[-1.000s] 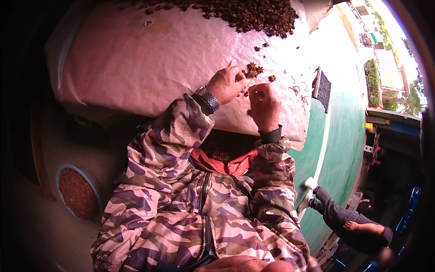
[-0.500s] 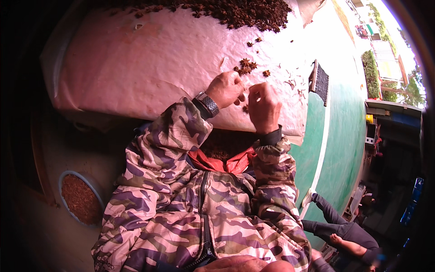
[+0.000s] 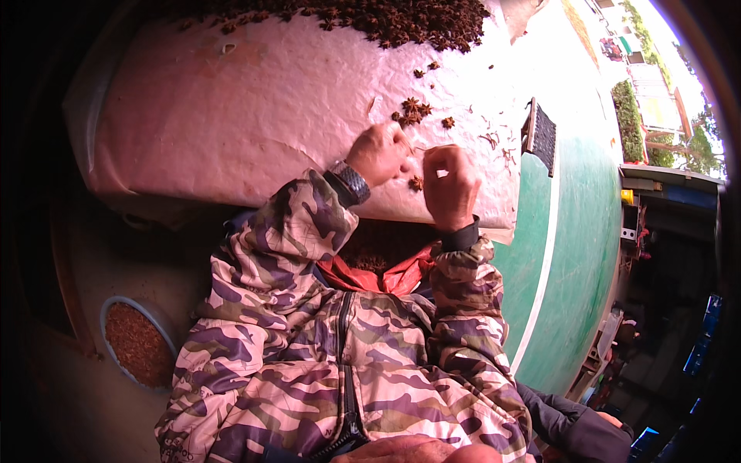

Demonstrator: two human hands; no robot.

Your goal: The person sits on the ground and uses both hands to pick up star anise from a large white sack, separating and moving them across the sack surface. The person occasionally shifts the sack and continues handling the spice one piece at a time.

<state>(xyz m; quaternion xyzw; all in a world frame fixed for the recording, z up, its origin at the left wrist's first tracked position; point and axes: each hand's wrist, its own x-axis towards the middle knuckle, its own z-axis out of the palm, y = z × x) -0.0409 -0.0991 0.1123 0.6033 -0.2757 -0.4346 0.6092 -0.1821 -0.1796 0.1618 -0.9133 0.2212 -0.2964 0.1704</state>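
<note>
My left hand [image 3: 378, 156], with a dark watch [image 3: 352, 182] at its wrist, is closed in a pinch above the table. Just to its right my right hand [image 3: 451, 184] is closed too, its thumb and finger forming a small ring. Something thin seems to run between the fingertips, too small to make out. A single star anise [image 3: 416, 184] lies on the sheet between the hands. Beyond them sit a small cluster of star anise [image 3: 412, 111] and another lone star anise pod [image 3: 448, 123].
A large heap of star anise [image 3: 417, 23] covers the far part of the plastic-sheeted table [image 3: 231, 116]. Thin stem scraps [image 3: 490, 140] lie at right. A blue-rimmed tub [image 3: 166, 332] of brown bits stands lower left. A person's dark sleeve [image 3: 575, 424] shows lower right.
My hands have drawn slightly apart, and the star anise between them shows more fully. At lower right the other person has shifted, with legs no longer showing as before.
</note>
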